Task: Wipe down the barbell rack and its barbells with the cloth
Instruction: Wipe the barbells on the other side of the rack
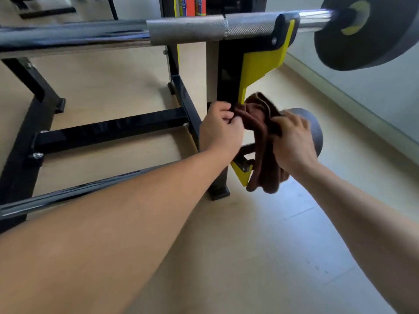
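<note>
The black barbell rack (pixel 227 71) has yellow cradle plates. Its upper cradle bears a steel barbell (pixel 188 30) with a black weight plate (pixel 362 41) at the right end. A lower barbell (pixel 68 196) runs along the bottom left, and its dark end plate (pixel 314 130) shows behind my right hand. A brown cloth (pixel 260 123) is bunched against the rack's right upright, just below the upper yellow plate. My left hand (pixel 218 130) pinches the cloth's left edge at the upright. On the right side my right hand (pixel 293 141) grips the cloth, whose tail hangs down over the lower yellow cradle.
Black crossbars (pixel 108 130) join the rack's two sides over a pale wooden floor (pixel 260 234). A white wall with a skirting board (pixel 353 105) runs along the right. Other black frames and red and orange canisters (pixel 191 5) stand at the back.
</note>
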{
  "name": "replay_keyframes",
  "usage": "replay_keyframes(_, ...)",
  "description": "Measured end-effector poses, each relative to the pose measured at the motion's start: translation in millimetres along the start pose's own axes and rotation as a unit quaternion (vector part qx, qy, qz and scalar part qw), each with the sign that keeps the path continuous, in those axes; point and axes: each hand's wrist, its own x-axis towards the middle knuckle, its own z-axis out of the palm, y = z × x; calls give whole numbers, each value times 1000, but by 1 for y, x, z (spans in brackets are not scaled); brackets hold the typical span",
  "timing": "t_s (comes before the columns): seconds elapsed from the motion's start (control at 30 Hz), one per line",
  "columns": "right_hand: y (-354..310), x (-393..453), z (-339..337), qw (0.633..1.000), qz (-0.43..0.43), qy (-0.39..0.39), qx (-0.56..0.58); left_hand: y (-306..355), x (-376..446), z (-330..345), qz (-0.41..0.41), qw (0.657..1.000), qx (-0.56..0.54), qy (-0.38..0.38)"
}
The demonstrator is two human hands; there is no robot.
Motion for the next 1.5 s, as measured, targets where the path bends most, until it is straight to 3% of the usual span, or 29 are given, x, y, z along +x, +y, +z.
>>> replay_keyframes(0.03, 8, 9, 7, 988, -22, -89, -126, -14, 2, -4, 7, 993, 117, -35)
replay_keyframes(0.1, 18, 21, 20, 947, -96, -144, -269, -42, 4, -14, -31, 928, 331, -167)
replay_keyframes(0.17, 19, 26, 33, 924, -198, -128, -300, -58, 5, -16, -76, 844, 453, -276)
replay_keyframes(0.23, 15, 33, 43, 926, -222, -190, -241, -64, 8, -13, -73, 792, 517, -316)
replay_keyframes(0.3, 1, 48, 44, 917, -162, -301, -207, -67, 15, -11, -71, 775, 529, -339)
replay_keyframes(0.4, -19, 81, 39, 849, -151, -442, -246, -69, 18, -12, -69, 763, 537, -353)
replay_keyframes(0.5, -30, 97, 40, 805, -122, -516, -265, -70, 18, -10, -58, 761, 545, -347)
replay_keyframes(0.57, -32, 94, 43, 805, -122, -512, -274, -70, 16, -9, -50, 760, 549, -343)
replay_keyframes(0.7, -8, 82, 36, 855, -120, -454, -220, -68, 18, -11, -52, 746, 558, -360)
replay_keyframes(0.87, 4, 67, 46, 888, -161, -374, -213, -60, 22, -12, -71, 718, 568, -396)
replay_keyframes(1.1, -33, 107, 39, 783, -83, -568, -239, -66, 21, -9, -56, 729, 567, -379)
replay_keyframes(1.2, -33, 107, 42, 768, -72, -584, -253, -71, 20, -10, -38, 746, 557, -364)
replay_keyframes(1.3, -23, 90, 44, 817, -117, -502, -259, -72, 17, -13, -28, 756, 548, -357)
replay_keyframes(1.4, -3, 54, 50, 906, -178, -313, -223, -67, 15, -15, -31, 761, 537, -362)
replay_keyframes(1.5, 12, 25, 61, 946, -198, -181, -182, -66, 12, -24, -19, 790, 493, -364)
